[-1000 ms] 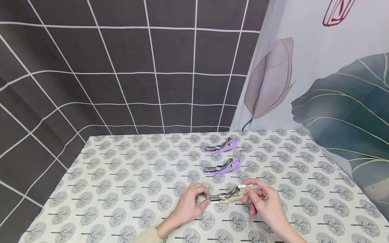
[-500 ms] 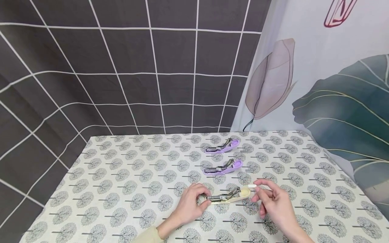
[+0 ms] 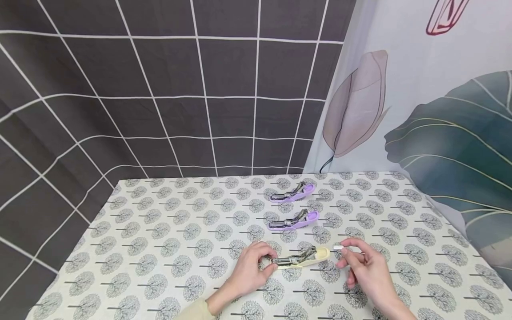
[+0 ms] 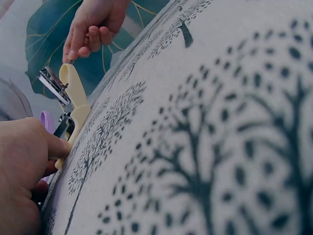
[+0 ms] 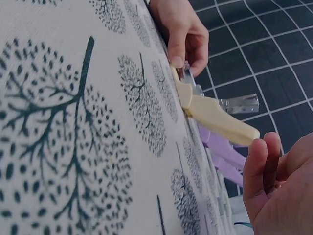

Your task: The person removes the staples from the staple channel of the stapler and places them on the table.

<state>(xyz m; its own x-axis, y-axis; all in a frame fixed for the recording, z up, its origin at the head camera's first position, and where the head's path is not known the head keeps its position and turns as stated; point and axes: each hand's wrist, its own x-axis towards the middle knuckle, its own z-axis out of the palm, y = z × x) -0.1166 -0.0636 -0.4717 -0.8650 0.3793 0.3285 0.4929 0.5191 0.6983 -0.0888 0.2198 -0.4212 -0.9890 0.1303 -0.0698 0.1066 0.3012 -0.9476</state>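
Observation:
In the head view, a cream stapler (image 3: 301, 260) lies on the tablecloth with its metal magazine swung up at an angle. My left hand (image 3: 254, 265) pinches its left end between thumb and fingers; that grip also shows in the left wrist view (image 4: 29, 161). Just off the stapler's right end, my right hand (image 3: 366, 266) pinches a small pale strip, which looks like a strip of staples (image 3: 338, 247). From the right wrist camera, the right fingertips (image 5: 258, 147) appear beside the stapler's rounded end, and the strip is hidden there.
Two purple staplers, one nearer (image 3: 294, 221) and one farther (image 3: 293, 194), lie opened behind the cream one. Small grey strips (image 3: 328, 225) lie to their right. A tree-print tablecloth (image 3: 168, 249) covers the table, with a dark gridded curtain (image 3: 228, 71) behind.
My right hand has drawn away to the right from the cream stapler's end, with the small strip between its fingers. The left hand keeps its hold in the same place.

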